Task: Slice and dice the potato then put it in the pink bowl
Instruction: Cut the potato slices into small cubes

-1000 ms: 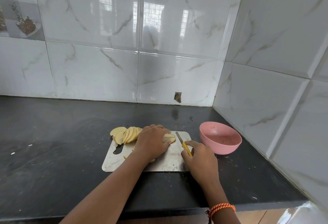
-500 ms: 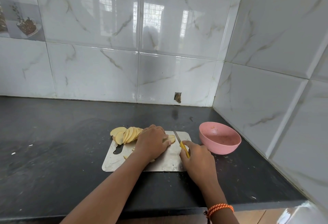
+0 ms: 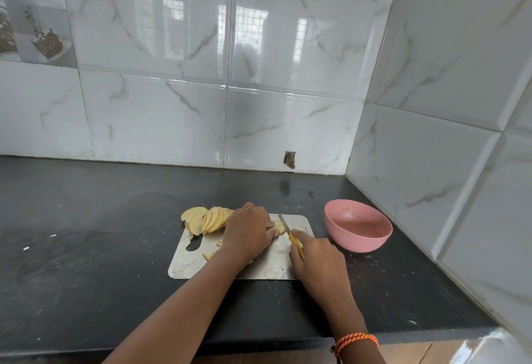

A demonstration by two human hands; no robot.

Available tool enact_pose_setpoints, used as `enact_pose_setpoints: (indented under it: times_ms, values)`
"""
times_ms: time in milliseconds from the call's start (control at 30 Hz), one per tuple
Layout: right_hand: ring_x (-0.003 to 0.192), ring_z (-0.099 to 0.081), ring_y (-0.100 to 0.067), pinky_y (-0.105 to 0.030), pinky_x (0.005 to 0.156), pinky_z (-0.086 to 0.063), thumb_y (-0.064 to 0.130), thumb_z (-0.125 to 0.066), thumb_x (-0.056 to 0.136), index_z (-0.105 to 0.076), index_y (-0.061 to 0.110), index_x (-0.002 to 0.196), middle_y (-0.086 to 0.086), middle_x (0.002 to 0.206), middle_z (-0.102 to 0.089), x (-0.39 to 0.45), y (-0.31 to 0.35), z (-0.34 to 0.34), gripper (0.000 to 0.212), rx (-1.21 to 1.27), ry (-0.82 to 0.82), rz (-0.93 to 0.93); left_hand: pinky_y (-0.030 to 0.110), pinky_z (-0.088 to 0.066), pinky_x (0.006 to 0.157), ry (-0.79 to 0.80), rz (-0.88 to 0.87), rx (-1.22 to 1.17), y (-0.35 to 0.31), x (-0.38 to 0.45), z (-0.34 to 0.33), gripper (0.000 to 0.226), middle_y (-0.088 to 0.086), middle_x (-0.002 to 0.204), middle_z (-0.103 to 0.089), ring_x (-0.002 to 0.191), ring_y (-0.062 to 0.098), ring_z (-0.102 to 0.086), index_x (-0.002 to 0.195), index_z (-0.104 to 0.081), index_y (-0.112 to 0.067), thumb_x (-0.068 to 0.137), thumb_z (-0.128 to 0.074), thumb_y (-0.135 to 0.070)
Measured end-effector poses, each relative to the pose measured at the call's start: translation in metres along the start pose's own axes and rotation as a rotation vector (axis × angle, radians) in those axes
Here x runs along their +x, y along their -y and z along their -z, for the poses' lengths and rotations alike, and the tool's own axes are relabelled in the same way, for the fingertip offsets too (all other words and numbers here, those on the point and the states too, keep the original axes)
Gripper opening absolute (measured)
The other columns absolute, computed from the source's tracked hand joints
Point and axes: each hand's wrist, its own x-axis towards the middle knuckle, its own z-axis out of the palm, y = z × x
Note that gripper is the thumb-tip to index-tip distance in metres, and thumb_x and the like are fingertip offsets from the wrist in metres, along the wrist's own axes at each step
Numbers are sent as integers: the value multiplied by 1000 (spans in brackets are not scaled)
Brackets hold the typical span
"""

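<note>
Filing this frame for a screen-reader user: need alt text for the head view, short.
A person's left hand holds down a potato piece on a metal cutting board while the right hand grips a yellow-handled knife beside it. Fanned potato slices lie at the board's far left corner; a pink bowl sits to the right on the black counter.

Dark stone counter (image 3: 86,248) fills the lower frame, scuffed, with pale specks at left. Glossy white marble-look wall tiles (image 3: 149,116) cover the back and right walls, meeting in a corner at centre right. Window reflection (image 3: 244,29) shows in the upper centre tiles. Small chipped hole (image 3: 290,159) sits low in the back wall. Decorative picture tile (image 3: 31,12) at upper left.
</note>
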Motion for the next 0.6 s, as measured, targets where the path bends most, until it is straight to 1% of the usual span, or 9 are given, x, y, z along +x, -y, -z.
enact_pose_setpoints:
  times_ms: [67,133,267,367,433,467,533,600]
  values:
    - [87,-65,-26,-41,73,-53,39,-41,103,-56,35,130,-3,98,-70,0,0,0,31,-12,25,9,32,-51,87,1,8,4,0,0,0,43,-17,110,-73,106,9,-55,110,-80,-31,93,-59,-64]
    - [92,-66,-29,-42,74,-50,36,-40,104,-57,31,131,-7,103,-70,1,1,-1,32,-11,49,10,32,-50,87,8,-2,17,-1,0,1,43,-17,110,-73,107,10,-54,110,-80,-31,93,-59,-64]
    - [97,-64,-34,-40,69,-36,28,-36,105,-57,23,119,-10,108,-67,3,9,-2,26,-68,95,14,33,-50,89,21,-10,34,-2,-1,5,45,-16,112,-73,109,12,-54,112,-80,-30,93,-58,-64]
    - [93,-63,-34,-40,67,-34,27,-36,104,-55,23,110,-10,104,-66,-1,12,-1,20,-49,101,-4,32,-47,93,18,-1,55,-3,-3,5,49,-17,112,-73,109,11,-54,114,-80,-31,92,-55,-67]
    - [88,-62,-32,-41,66,-37,27,-37,104,-53,23,105,-9,100,-66,-8,12,2,17,-38,105,-3,33,-44,100,12,-17,75,-3,-4,7,49,-17,114,-74,111,12,-54,115,-80,-32,94,-52,-67]
    - [86,-61,-32,-41,67,-38,28,-38,103,-53,23,105,-8,99,-66,-13,12,4,15,-28,106,-4,35,-39,109,10,-27,83,-3,-5,9,48,-16,116,-74,115,13,-55,117,-80,-32,95,-52,-66]
    - [84,-60,-32,-42,67,-39,31,-38,104,-52,25,108,-8,97,-65,-27,12,7,17,-3,105,-10,42,-25,124,20,-29,100,-5,-7,13,45,-15,119,-73,122,15,-54,119,-80,-31,99,-53,-62]
    - [91,-63,-35,-43,71,-42,35,-37,104,-52,27,113,-8,97,-65,-39,11,9,20,17,90,-19,45,-19,128,22,-11,116,-6,-8,16,44,-13,120,-73,125,16,-54,119,-79,-30,101,-51,-59]
